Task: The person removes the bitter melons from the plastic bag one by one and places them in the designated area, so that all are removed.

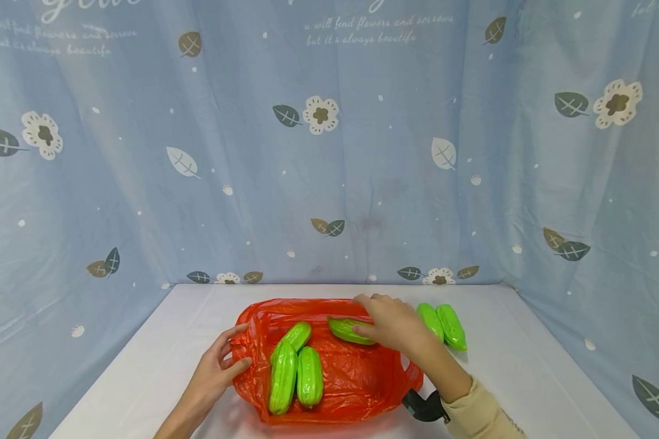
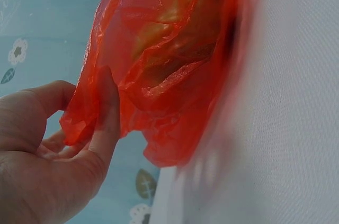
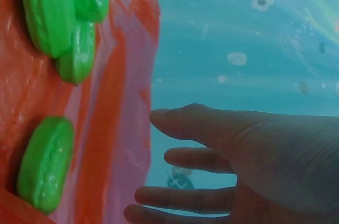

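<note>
A red plastic bag (image 1: 357, 372) lies spread open on the table. My left hand (image 1: 218, 364) pinches its left edge; in the left wrist view the thumb (image 2: 108, 113) is on the near side of the film, the fingers partly behind it. Three shiny green ridged gourds (image 1: 310, 377) lie together in the bag's left half. Another gourd (image 1: 347, 330) rests near its back edge. Over that gourd's right end is my right hand (image 1: 392, 323). Seen from the right wrist, this hand (image 3: 212, 166) has straight, spread fingers and holds nothing, with the single gourd (image 3: 46, 164) apart from the fingertips.
Two more green gourds (image 1: 453, 327) lie side by side on the white table (image 1: 527, 378), to the right of the bag. A black curved piece (image 1: 425, 407) sits by the right sleeve (image 1: 480, 411). Blue patterned curtains (image 1: 362, 183) stand around the table's back and sides.
</note>
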Demonstrator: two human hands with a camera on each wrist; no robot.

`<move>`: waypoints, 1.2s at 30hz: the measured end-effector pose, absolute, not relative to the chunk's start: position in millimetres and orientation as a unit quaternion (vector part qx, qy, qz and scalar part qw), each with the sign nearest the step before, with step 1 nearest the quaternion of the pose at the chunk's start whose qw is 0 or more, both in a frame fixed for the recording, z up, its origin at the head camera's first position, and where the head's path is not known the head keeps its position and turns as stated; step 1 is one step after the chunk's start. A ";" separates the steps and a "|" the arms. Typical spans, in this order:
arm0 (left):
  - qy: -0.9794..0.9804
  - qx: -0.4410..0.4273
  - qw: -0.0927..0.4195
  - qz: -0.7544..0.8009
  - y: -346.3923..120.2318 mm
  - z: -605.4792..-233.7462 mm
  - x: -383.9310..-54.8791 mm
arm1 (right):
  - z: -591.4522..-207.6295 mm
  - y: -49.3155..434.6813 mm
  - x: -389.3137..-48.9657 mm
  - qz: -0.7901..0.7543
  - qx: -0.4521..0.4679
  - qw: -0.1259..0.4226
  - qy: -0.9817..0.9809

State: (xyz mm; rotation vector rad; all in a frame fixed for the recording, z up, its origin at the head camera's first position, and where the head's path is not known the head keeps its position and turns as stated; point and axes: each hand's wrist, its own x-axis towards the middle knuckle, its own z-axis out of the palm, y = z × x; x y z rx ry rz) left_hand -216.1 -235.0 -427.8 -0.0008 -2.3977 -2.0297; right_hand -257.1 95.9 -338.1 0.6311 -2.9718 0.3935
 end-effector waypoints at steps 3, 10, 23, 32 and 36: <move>-0.764 -0.003 -0.001 -0.646 -235.2 -428.1 -216.3 | -341.9 91.0 -258.8 0.122 0.215 0.035 -0.968; -0.761 0.004 -0.001 -0.649 -234.8 -428.7 -216.6 | -352.0 81.5 -265.2 0.110 0.229 0.024 -0.967; -0.763 -0.001 0.002 -0.646 -235.2 -428.4 -216.9 | -371.5 67.0 -275.5 0.111 0.219 -0.010 -0.969; -0.758 -0.005 -0.001 -0.652 -236.2 -428.8 -216.2 | -382.7 58.4 -283.0 0.098 0.204 -0.016 -0.974; -0.761 -0.007 0.001 -0.649 -236.2 -428.3 -215.8 | -386.1 57.0 -285.2 0.096 0.193 -0.014 -0.976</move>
